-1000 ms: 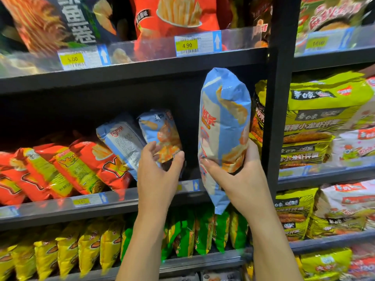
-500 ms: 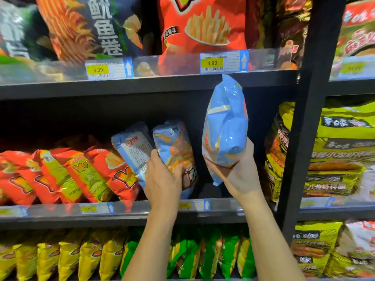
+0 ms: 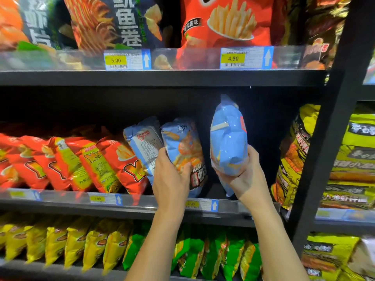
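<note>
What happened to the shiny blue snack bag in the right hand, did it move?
Yes. The shiny blue snack bag went inward: from overlapping the black upper shelf edge into the gap beneath it.

Gripping a blue bag [image 3: 228, 138] upright with the right hand [image 3: 246, 177]; just left of that grip, holding a second blue bag [image 3: 182, 145] on the shelf [image 3: 60, 201] with the left hand [image 3: 170, 179].

Free shelf gap [image 3: 265, 142] between leaning blue bags [image 3: 182, 147] and black upright [image 3: 328, 138], held bag [image 3: 229, 138] inside.
</note>
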Motion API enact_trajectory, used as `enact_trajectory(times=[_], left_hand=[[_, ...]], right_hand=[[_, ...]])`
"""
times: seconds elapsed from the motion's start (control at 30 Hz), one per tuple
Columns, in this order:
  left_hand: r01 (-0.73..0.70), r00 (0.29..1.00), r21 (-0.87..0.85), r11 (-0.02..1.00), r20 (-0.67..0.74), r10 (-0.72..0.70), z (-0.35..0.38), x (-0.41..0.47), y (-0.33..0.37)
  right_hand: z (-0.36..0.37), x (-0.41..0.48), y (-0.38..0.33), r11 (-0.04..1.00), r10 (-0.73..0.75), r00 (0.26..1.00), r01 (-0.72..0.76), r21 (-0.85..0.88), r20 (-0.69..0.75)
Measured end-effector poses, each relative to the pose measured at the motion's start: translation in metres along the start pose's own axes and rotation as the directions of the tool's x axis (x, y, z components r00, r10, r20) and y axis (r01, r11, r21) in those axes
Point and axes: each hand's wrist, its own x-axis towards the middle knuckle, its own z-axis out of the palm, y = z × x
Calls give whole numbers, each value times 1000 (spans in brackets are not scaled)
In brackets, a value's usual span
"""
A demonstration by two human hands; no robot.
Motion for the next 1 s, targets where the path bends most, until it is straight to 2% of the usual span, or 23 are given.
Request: enact_trajectory(times=[0.17, 0.37, 0.63, 0.83, 1.0], left_hand=[[4, 1000, 0, 1000, -1, -4, -1, -2, 1], [-6, 1000, 32, 999, -7, 7, -1, -6, 3], [-7, 999, 77, 997, 38, 4, -4, -8, 4], [-29, 993, 126, 992, 117, 14, -18, -8, 5], [-94, 980, 218, 972, 194, 51, -48, -11, -6]], right_hand=[[-1, -3, -14, 984, 98, 993, -87, -153, 65], [12, 6, -20, 916, 246, 962, -193, -351, 114], [22, 0, -29, 876, 249, 964, -185, -446, 91], [16, -9, -40, 875, 265, 958, -191, -444, 110], [12, -30, -57, 723, 203, 977, -102, -683, 68]])
